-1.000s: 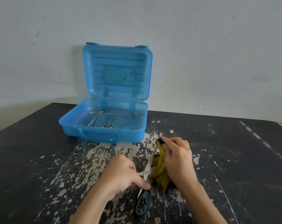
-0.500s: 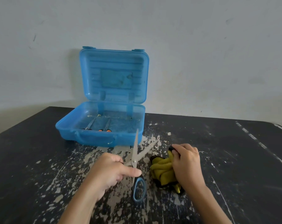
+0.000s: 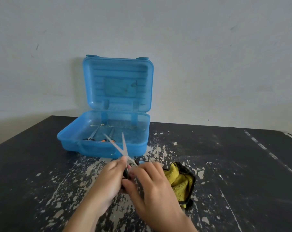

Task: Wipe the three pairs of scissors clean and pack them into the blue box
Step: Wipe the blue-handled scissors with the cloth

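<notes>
Head view: the left hand (image 3: 108, 180) grips the scissors (image 3: 124, 149) by their handles, with the blades spread in a V pointing ahead over the blue box (image 3: 70, 143). The right hand (image 3: 153, 185) has left the yellow cloth (image 3: 180, 180), which now lies free just to its right. It seems to pinch the other handle, though blur obscures this. Wiping looks finished; two pairs (image 3: 93, 136) already lie boxed.

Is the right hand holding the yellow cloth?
No, the yellow cloth lies on the table beside the right hand, which holds the scissors.
</notes>
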`<move>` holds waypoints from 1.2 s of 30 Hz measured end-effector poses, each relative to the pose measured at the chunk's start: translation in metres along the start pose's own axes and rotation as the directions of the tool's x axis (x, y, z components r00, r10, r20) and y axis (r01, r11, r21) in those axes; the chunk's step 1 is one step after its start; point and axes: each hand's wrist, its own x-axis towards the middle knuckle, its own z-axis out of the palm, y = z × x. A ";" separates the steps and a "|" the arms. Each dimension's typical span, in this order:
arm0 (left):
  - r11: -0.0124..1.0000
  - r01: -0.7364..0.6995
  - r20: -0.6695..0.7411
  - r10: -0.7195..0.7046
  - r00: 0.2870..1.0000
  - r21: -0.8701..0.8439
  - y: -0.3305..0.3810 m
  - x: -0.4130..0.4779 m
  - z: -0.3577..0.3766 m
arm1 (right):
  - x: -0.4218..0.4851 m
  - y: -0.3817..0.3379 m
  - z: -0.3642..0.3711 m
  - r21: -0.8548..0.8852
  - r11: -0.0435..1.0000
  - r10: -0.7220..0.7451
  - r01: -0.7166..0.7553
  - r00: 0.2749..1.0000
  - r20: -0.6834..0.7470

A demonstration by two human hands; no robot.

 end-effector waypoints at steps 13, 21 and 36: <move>0.997 -0.076 0.154 0.071 0.986 0.027 0.004 -0.005 -0.001 | -0.002 0.009 -0.003 -0.132 0.988 -0.093 0.086 0.994 -0.050; 0.978 -0.159 0.013 0.158 0.987 0.136 -0.008 0.006 0.004 | 0.009 0.015 -0.021 0.563 0.669 0.606 -0.485 0.794 -0.036; 0.999 -0.044 0.014 0.044 0.999 -0.007 -0.005 0.004 0.002 | 0.010 0.042 -0.039 0.273 0.688 0.709 -0.673 0.703 -0.055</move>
